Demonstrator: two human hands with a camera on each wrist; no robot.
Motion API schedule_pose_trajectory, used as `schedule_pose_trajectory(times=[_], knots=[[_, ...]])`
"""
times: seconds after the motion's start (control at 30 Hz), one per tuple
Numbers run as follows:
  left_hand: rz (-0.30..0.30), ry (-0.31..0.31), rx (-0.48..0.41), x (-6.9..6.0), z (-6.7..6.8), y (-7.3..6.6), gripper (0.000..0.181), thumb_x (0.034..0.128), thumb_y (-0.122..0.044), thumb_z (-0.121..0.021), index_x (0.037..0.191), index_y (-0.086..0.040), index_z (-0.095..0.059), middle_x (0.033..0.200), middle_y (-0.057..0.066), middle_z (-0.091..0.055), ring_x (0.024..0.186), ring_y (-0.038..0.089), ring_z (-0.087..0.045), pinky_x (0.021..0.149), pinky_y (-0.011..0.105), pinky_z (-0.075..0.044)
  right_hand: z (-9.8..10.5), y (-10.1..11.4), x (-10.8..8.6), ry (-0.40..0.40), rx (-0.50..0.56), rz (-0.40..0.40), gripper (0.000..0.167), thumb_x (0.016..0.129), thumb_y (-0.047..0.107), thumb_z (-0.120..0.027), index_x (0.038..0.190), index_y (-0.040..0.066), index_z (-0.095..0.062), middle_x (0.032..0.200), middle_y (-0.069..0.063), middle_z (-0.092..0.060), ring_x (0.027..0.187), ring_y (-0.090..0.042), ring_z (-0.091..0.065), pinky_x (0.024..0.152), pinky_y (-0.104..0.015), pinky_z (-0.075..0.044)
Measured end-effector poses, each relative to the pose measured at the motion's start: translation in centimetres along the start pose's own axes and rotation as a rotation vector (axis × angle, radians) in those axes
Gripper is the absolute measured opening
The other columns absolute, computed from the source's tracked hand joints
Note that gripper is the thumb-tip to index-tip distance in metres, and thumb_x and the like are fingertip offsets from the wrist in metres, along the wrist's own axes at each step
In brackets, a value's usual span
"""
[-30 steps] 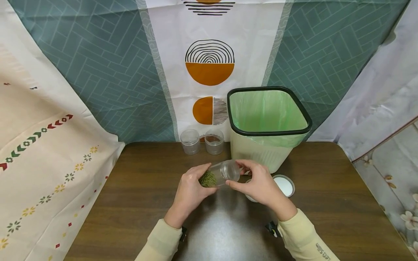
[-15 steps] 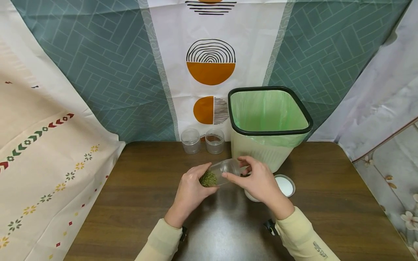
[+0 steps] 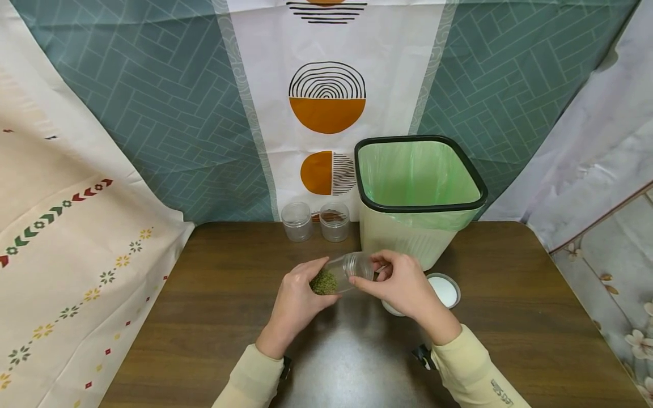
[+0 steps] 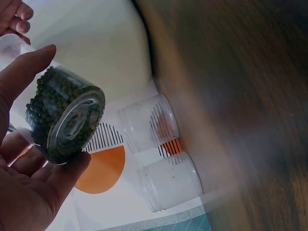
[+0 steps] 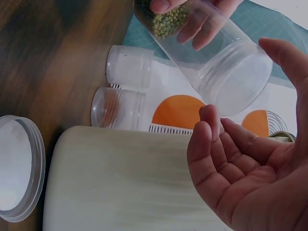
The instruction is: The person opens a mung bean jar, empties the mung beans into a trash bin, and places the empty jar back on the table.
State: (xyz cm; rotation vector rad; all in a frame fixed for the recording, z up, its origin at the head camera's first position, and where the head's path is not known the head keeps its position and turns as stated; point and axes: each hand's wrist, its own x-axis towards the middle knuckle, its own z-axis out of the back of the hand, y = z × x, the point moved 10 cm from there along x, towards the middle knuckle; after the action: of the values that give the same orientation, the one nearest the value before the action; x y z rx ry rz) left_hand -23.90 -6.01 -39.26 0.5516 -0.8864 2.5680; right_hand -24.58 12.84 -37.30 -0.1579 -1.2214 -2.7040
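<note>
My left hand (image 3: 301,292) grips the base end of a clear plastic jar (image 5: 187,57), thumb and fingers curled round it. Small green beans (image 4: 57,103), like mung beans, have gathered at the jar's base. The jar lies tilted on its side above the table, its neck pointing right. At that end my right hand (image 3: 403,283) pinches a clear lid (image 5: 243,79) by its rim, thumb on one side and fingertips on the other. Some of the right fingers curl in toward the palm in the right wrist view.
Two clear jars (image 3: 297,222) (image 3: 335,222) stand side by side at the table's back edge. A cream bin (image 3: 408,235) with a green liner and black rim stands behind my right hand. Beside it lies a white-lined lid (image 3: 444,292); another round lid (image 3: 390,309) is partly hidden.
My right fingers and thumb have shifted slightly round the lid, and the jar has dipped a little at its right end. The left hand keeps its hold.
</note>
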Motion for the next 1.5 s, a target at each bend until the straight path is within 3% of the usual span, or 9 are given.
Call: schedule_pose_trajectory(times=[0.17, 0.27, 0.43, 0.63, 0.8, 0.93, 1.07, 1.27, 1.5], knots=[[0.010, -0.011, -0.001, 0.0, 0.3, 0.5, 0.072, 0.0571, -0.034, -0.087, 0.123, -0.018, -0.062, 0.119, -0.005, -0.065, 0.108, 0.012, -0.061, 0.089, 0.031, -0.052, 0.1, 0.4, 0.0, 0.010, 0.039, 0.048, 0.063, 0.066, 0.060, -0.074, 0.117, 0.025, -0.060, 0.086, 0.002, -0.064, 0.065, -0.007, -0.059, 0.059, -0.022, -0.049], [0.018, -0.032, -0.003, 0.0, 0.8, 0.9, 0.073, 0.0564, -0.034, -0.088, 0.122, -0.017, -0.063, 0.119, -0.004, -0.066, 0.108, 0.014, -0.062, 0.090, 0.032, -0.052, 0.3, 0.4, -0.1, 0.004, 0.052, 0.055, 0.060, 0.067, 0.052, -0.077, 0.120, 0.030, -0.058, 0.092, 0.002, -0.064, 0.069, -0.009, -0.060, 0.062, -0.024, -0.050], [0.040, -0.074, -0.015, 0.2, 1.9, 1.6, 0.072, 0.0561, -0.034, -0.088, 0.122, -0.017, -0.063, 0.118, -0.004, -0.066, 0.107, 0.015, -0.062, 0.090, 0.032, -0.052, 0.3, 0.0, 0.0, 0.000, 0.063, 0.036, 0.063, 0.063, 0.032, -0.083, 0.118, 0.023, -0.055, 0.102, 0.006, -0.063, 0.077, -0.012, -0.064, 0.068, -0.029, -0.054], [0.051, -0.109, -0.033, 0.2, 2.9, 2.1, 0.070, 0.0564, -0.033, -0.088, 0.120, -0.018, -0.064, 0.115, -0.003, -0.067, 0.104, 0.014, -0.063, 0.087, 0.032, -0.053, -0.9, -1.0, 0.2, 0.027, 0.042, 0.022, 0.063, 0.059, 0.031, -0.085, 0.113, 0.019, -0.055, 0.103, 0.006, -0.061, 0.081, -0.010, -0.063, 0.069, -0.027, -0.052], [0.065, -0.105, -0.045, 0.1, 3.1, 2.4, 0.070, 0.0567, -0.033, -0.088, 0.121, -0.017, -0.064, 0.116, -0.001, -0.067, 0.104, 0.015, -0.063, 0.086, 0.034, -0.053, -2.5, -1.8, 0.6, 0.050, 0.003, 0.040, 0.069, 0.059, 0.032, -0.085, 0.119, 0.016, -0.056, 0.106, 0.004, -0.063, 0.083, -0.011, -0.062, 0.070, -0.026, -0.050], [0.094, -0.097, -0.043, 0.0, 3.1, 2.8, 0.070, 0.0571, -0.032, -0.088, 0.121, -0.018, -0.063, 0.116, -0.002, -0.066, 0.104, 0.015, -0.063, 0.086, 0.034, -0.053, -3.8, -2.3, 0.9, 0.090, 0.007, 0.070, 0.077, 0.057, 0.019, -0.085, 0.127, 0.010, -0.053, 0.114, -0.002, -0.063, 0.085, -0.015, -0.063, 0.071, -0.030, -0.052], [0.116, -0.092, -0.041, -0.1, 3.3, 3.0, 0.071, 0.0569, -0.032, -0.088, 0.122, -0.019, -0.063, 0.117, -0.002, -0.066, 0.104, 0.015, -0.063, 0.086, 0.034, -0.053, -5.0, -3.0, 1.0, 0.138, 0.022, 0.051, 0.077, 0.055, 0.009, -0.083, 0.126, 0.011, -0.055, 0.119, -0.004, -0.063, 0.087, -0.013, -0.063, 0.071, -0.030, -0.052], [0.120, -0.095, -0.041, -0.1, 3.5, 3.0, 0.072, 0.0566, -0.033, -0.088, 0.122, -0.016, -0.063, 0.118, 0.000, -0.066, 0.105, 0.017, -0.063, 0.085, 0.035, -0.053, -6.1, -3.3, 1.3, 0.132, -0.064, 0.042, 0.076, 0.051, 0.004, -0.080, 0.123, 0.010, -0.058, 0.102, -0.002, -0.066, 0.077, -0.009, -0.059, 0.063, -0.024, -0.048], [0.108, -0.080, -0.051, -0.2, 2.9, 2.9, 0.070, 0.0583, -0.033, -0.087, 0.122, -0.017, -0.063, 0.118, -0.002, -0.065, 0.104, 0.015, -0.062, 0.084, 0.034, -0.053, -8.5, -3.8, 1.5, 0.162, -0.116, 0.028, 0.067, 0.054, 0.011, -0.087, 0.116, 0.005, -0.062, 0.091, -0.003, -0.067, 0.069, -0.009, -0.054, 0.061, -0.025, -0.047]])
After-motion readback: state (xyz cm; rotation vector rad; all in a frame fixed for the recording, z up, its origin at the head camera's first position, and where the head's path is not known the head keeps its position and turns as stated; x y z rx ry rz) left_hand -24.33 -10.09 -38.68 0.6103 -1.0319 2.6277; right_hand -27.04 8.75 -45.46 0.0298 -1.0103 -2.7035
